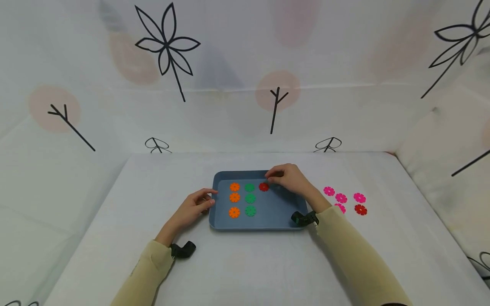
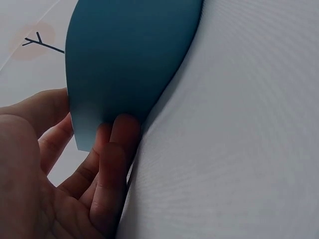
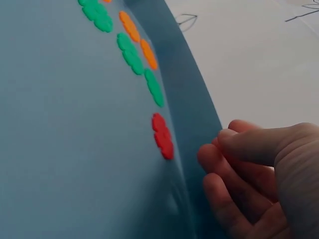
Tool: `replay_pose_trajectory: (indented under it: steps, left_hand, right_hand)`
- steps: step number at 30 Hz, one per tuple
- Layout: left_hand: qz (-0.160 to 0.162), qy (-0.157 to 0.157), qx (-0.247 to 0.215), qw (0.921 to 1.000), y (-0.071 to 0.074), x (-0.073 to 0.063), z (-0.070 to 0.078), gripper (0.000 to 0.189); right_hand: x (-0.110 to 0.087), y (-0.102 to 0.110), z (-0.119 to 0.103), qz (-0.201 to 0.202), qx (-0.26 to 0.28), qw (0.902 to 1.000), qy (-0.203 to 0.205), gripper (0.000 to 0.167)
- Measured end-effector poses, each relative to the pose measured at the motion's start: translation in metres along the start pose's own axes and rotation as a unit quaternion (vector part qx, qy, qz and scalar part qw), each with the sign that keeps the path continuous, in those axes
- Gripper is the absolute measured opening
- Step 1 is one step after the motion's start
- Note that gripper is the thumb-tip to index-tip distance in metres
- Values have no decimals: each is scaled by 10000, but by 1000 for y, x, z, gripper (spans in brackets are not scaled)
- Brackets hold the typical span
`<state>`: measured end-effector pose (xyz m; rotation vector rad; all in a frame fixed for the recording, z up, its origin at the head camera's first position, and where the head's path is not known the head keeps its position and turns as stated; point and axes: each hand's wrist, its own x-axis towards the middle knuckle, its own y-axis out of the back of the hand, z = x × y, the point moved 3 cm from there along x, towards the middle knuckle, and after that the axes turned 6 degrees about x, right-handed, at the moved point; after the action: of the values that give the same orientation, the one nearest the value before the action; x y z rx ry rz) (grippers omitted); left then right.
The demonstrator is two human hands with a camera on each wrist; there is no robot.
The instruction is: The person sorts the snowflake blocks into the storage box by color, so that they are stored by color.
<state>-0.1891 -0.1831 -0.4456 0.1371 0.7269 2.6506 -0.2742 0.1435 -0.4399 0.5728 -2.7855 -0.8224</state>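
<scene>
A blue-grey tray [image 1: 275, 223] lies on the white table. My left hand [image 1: 194, 208] holds its left end, the thumb and a finger over the rim and other fingers against the outer wall [image 2: 129, 59]. On the tray are a column of 3 orange flower-shaped pieces [image 1: 235, 197] and a column of 3 green ones [image 1: 250, 198]. A red flower-shaped piece [image 1: 263, 187] lies flat right of the top green one. My right hand [image 1: 289, 177] hovers by the far rim beside this red piece [image 3: 163, 137], fingers loosely bent, with nothing visible between them.
Right of the tray, several pink flower-shaped pieces [image 1: 341, 198] and another red flower-shaped piece [image 1: 360, 209] lie on the table [image 1: 245, 267]. My right sleeve [image 1: 352, 250] passes near them, its forearm partly covering one pink piece. A patterned white cloth [image 1: 229, 119] hangs behind the table.
</scene>
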Motion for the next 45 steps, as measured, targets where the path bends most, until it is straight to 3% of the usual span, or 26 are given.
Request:
replay_pose_trajectory:
  steps: [5,11,19,26,35,45]
  left_hand:
    - [-22,10,-40,10000,1,0,-1,35]
    - [-6,50,-38,10000,1,0,-3,35]
    - [-13,126,-64,9999,-1,-1,-5,35]
    - [38,234,50,9997,-5,9,-36,37]
    - [78,16,-5,10000,-5,9,-36,35]
    - [99,10,33,9999,-4,10,-35,34]
  right_hand:
    - [-5,12,-1,71,5,9999,85,18]
    - [-19,39,6,494,-78,9986,153,19]
    - [-51,82,28,880,-486,9945,-295,20]
    - [-91,112,47,935,-814,9888,-830,28]
    - [-139,131,74,811,-1103,9830,-1220,31]
    - [-172,139,94,719,-1417,9782,-1337,36]
